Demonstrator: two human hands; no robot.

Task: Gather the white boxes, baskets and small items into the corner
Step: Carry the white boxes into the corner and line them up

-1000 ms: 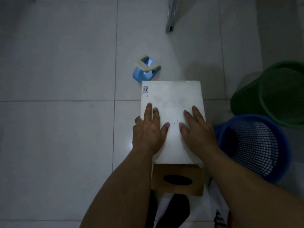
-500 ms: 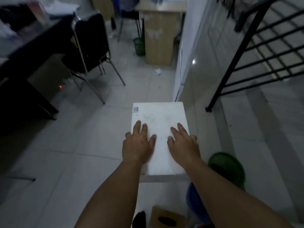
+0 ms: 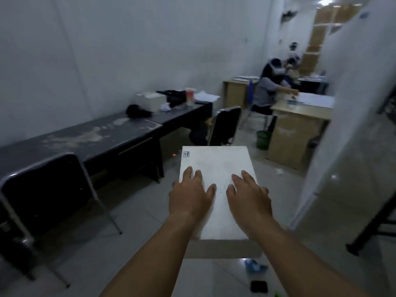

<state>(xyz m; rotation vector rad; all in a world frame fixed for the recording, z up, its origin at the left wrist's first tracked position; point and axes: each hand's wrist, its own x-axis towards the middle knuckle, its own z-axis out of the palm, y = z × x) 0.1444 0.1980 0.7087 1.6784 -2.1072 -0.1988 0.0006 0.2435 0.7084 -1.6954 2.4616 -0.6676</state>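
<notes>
**A:** Big swing of the view here! Half a second back we were looking down at floor tiles, with the green and blue baskets tucked under the arms. Now the whole room opens up and the baskets are out of sight.

**B:** The grip hasn't budged, though. The left hand (image 3: 190,198) and right hand (image 3: 248,198) are still flat on top of the white box (image 3: 216,163), same spots as before.

**A:** And where's that box?

**B:** Dead centre, held out in front, above the floor (image 3: 132,224). The dark table (image 3: 90,136) and a black chair (image 3: 42,189) are off to its left. What carries it from below, I cannot tell.

**A:** Talk me through the fingers (image 3: 187,174).

**B:** Straight and slightly spread, all lying on the lid's near half and pointing away. The thumbs angle inward with a strip of bare lid between them. The far half of the lid is uncovered.

**A:** Any writing?

**B:** There's a small sticker (image 3: 186,154) at the far-left corner, print too small to read. There are faint pen marks between the thumbs, unreadable too.

**A:** Below the box?

**B:** A blue item (image 3: 255,265) on the floor. In the background a person (image 3: 265,93) sits at a wooden table (image 3: 300,116).
</notes>
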